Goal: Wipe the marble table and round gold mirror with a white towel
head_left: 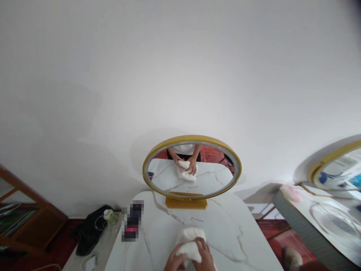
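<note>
A white, soft-looking folded bundle (191, 234) lies on the marble-patterned table (225, 233) near its front edge. My left hand (175, 259) is curled round the left side of a white folded piece (189, 250) on top of the bundle. On the right side, my right hand (204, 256) rests with bent fingers against the same white piece. Both hands and the white cloth-like bundle also show in the oval mirror (191, 177) behind them.
The mirror's gold base (186, 203) stands at the table's back. A blurred dark item (133, 220) lies at the left edge. Left of the table are a bottle (110, 216) and cables; a second table (332, 218) with a mirror is at right.
</note>
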Demonstrator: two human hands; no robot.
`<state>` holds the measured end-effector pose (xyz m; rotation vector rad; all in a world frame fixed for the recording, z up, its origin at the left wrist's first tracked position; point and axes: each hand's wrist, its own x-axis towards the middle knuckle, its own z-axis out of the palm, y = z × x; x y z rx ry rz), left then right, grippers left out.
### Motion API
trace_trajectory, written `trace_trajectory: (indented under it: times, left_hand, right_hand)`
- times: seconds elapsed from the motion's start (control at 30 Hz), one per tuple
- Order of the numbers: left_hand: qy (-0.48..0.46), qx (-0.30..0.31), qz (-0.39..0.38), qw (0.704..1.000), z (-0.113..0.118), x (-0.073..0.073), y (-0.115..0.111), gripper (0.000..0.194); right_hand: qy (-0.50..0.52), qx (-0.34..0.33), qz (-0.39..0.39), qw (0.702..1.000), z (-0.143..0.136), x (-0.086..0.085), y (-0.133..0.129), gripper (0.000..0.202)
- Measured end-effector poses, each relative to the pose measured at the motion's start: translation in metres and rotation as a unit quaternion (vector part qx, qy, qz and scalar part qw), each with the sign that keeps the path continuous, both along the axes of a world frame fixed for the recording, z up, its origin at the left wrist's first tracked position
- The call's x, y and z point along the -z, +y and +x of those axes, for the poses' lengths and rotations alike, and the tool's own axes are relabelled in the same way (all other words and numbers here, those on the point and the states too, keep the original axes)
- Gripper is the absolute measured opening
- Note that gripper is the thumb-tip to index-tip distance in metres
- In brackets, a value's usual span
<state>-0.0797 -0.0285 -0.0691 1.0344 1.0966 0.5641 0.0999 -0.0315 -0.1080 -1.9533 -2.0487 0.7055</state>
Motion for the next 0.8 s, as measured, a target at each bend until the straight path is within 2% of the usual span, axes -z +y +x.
trace_trajectory:
  times: [0.07, 0.1, 0.13, 0.2, 0.3, 0.4, 0.47, 0.5, 0.57, 0.6, 0.67, 0.73, 0.8]
  left_hand:
    - [0.046, -0.002, 0.089, 0.995, -0.002, -0.027, 0.019, 0.052]
    - [0.076, -0.023, 0.151, 0.985, -0.004, -0.044, 0.031, 0.050]
    - [0.114, -0.037, 0.211, 0.970, -0.006, -0.066, 0.044, 0.049]
    - [0.169, -0.096, 0.347, 0.917, -0.011, -0.118, 0.069, 0.044]
    - [0.222, -0.190, 0.518, 0.804, -0.016, -0.213, 0.102, 0.037]
    - [0.251, -0.251, 0.614, 0.705, -0.018, -0.303, 0.130, 0.039]
    - [0.264, -0.279, 0.647, 0.658, -0.018, -0.349, 0.148, 0.040]
    - [0.271, -0.273, 0.658, 0.647, -0.018, -0.367, 0.158, 0.039]
    - [0.290, -0.259, 0.668, 0.635, -0.017, -0.391, 0.180, 0.037]
    - [0.296, -0.252, 0.671, 0.632, -0.017, -0.398, 0.190, 0.036]
    - [0.307, -0.209, 0.667, 0.646, -0.015, -0.404, 0.209, 0.039]
    - [0.334, -0.182, 0.634, 0.673, -0.013, -0.402, 0.223, 0.045]
    - [0.379, -0.187, 0.591, 0.687, -0.012, -0.399, 0.230, 0.047]
  right_hand:
    - [0.100, 0.049, 0.066, 0.992, 0.011, 0.001, 0.009, 0.055]
    - [0.154, 0.082, 0.094, 0.980, 0.016, -0.004, 0.013, 0.056]
    - [0.207, 0.121, 0.116, 0.964, 0.022, -0.014, 0.018, 0.058]
    - [0.277, 0.208, 0.129, 0.929, 0.032, -0.046, 0.026, 0.057]
    - [0.337, 0.283, 0.200, 0.875, 0.046, -0.115, 0.039, 0.055]
    - [0.355, 0.318, 0.302, 0.826, 0.053, -0.194, 0.054, 0.053]
    - [0.354, 0.313, 0.393, 0.789, 0.053, -0.247, 0.062, 0.050]
    - [0.353, 0.289, 0.443, 0.771, 0.051, -0.273, 0.065, 0.051]
    - [0.349, 0.234, 0.526, 0.739, 0.048, -0.323, 0.068, 0.057]
    - [0.335, 0.210, 0.566, 0.724, 0.047, -0.345, 0.068, 0.056]
    - [0.285, 0.162, 0.645, 0.690, 0.046, -0.384, 0.070, 0.042]
    - [0.225, 0.112, 0.685, 0.684, 0.047, -0.411, 0.075, 0.035]
    - [0.168, 0.047, 0.699, 0.693, 0.048, -0.426, 0.087, 0.034]
